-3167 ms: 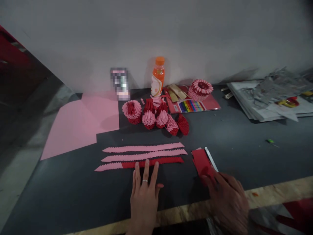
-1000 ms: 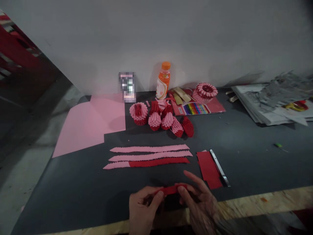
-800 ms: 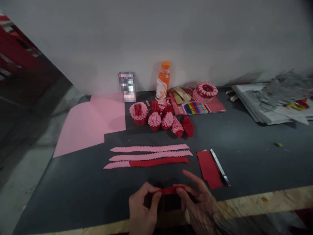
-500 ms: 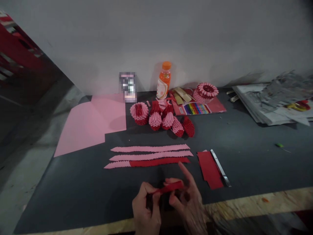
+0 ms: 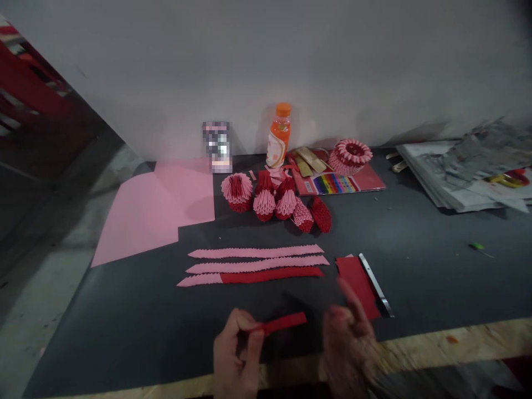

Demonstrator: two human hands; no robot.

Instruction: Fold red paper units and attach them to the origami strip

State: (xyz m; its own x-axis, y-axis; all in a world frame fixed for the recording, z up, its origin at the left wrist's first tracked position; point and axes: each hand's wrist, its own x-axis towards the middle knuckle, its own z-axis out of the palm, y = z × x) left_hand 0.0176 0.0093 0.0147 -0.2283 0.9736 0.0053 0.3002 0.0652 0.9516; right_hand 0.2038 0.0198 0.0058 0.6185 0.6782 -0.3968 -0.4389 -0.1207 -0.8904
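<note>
A narrow folded red paper strip [image 5: 286, 322] is pinched by one end between the thumb and fingers of my left hand [image 5: 238, 352], over the front of the dark mat. My right hand [image 5: 349, 343] is off to the right, apart from the strip, blurred, with one finger stretched out. Near its fingers lie red paper pieces [image 5: 357, 282] and a metal-edged cutter [image 5: 376, 285]. Beyond my hands, two pink zigzag strips [image 5: 257, 253] [image 5: 257, 265] and a pink-and-red one [image 5: 270, 275] lie side by side.
Folded-paper pieces [image 5: 264, 199] stand mid-table. Behind them are an orange bottle [image 5: 278, 138], a red packet [image 5: 366, 183] and a round paper piece [image 5: 349, 158]. Pink sheets [image 5: 145, 210] lie left; a paper stack [image 5: 440, 183] lies right. A pixelated upright object [image 5: 218, 147] leans on the wall.
My right hand has let go of the red strip and moved right, towards the red paper pieces. My left hand has shifted slightly left, still holding the strip.
</note>
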